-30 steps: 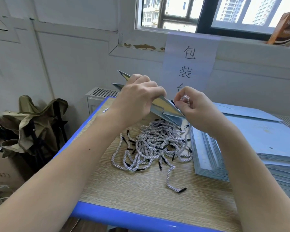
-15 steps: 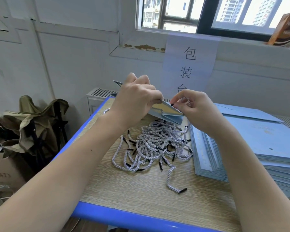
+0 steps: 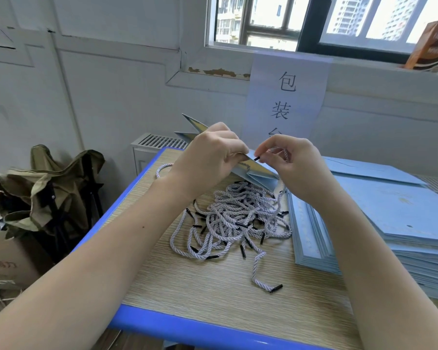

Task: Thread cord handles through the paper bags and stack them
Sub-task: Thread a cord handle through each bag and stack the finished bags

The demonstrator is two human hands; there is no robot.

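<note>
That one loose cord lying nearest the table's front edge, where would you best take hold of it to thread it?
Probably just behind the black tip of the loose cord, pinching from above. The tip looks stiff and narrow, lies flat on the table and points away from the cord pile, so nothing tangles it there.

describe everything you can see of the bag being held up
The paper bag is light blue outside with a yellowish inner face, folded flat and held tilted above the cord pile and the table. Its pointed corners jut past the left hand, which grips its top edge. The right hand pinches a cord's black tip against that edge.
</note>
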